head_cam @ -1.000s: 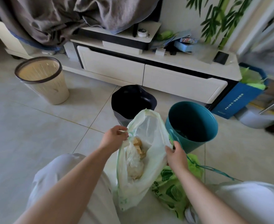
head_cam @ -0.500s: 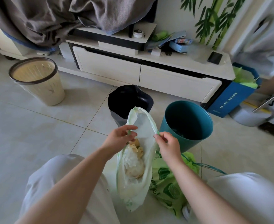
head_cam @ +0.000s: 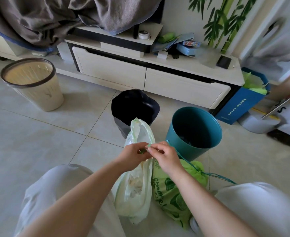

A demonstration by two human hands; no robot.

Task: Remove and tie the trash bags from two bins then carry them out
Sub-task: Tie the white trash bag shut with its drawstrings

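The neck of a pale translucent green plastic trash bag (head_cam: 137, 190) was pinched between the fingers of the left hand (head_cam: 134, 155) and the right hand (head_cam: 164, 155), which met above it. A tied bright green printed bag (head_cam: 173, 195) lay just below the right fingers; a teal round bin (head_cam: 194, 132) and a black-lined bin (head_cam: 134, 108) stood beyond the fingertips.

Soft daylight, faint floor shadows, wide-angle edge distortion, blurred right side

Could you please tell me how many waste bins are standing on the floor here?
3: a beige bin at left, a black-lined bin in the middle, a teal bin right of it. Others may be hidden.
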